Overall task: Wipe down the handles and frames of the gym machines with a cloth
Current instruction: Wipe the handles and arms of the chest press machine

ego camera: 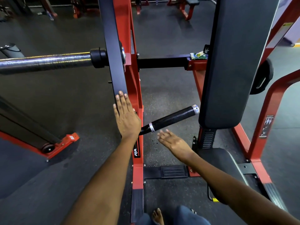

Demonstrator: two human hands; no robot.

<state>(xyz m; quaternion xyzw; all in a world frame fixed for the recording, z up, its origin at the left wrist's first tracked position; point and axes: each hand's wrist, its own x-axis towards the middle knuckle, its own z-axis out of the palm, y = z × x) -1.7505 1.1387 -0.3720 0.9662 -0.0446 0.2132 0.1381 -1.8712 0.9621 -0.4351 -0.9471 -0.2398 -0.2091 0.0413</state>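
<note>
Left hand (125,117) flat on black arm (113,46), right hand (173,141) just below handle (172,118); fingers straight, empty. No cloth visible; likely fetch one first.

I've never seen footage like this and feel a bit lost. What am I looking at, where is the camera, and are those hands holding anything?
There is no robot here, only a person in a gym. The camera sits on their head, looking forward and down, so you see their own arms. The left hand lies flat, fingers straight, against the black bar of a red frame. The right hand hovers open, holding nothing, just below a black handle. No cloth shows in either hand. A small green packet rests on the frame beside the back pad.
</note>
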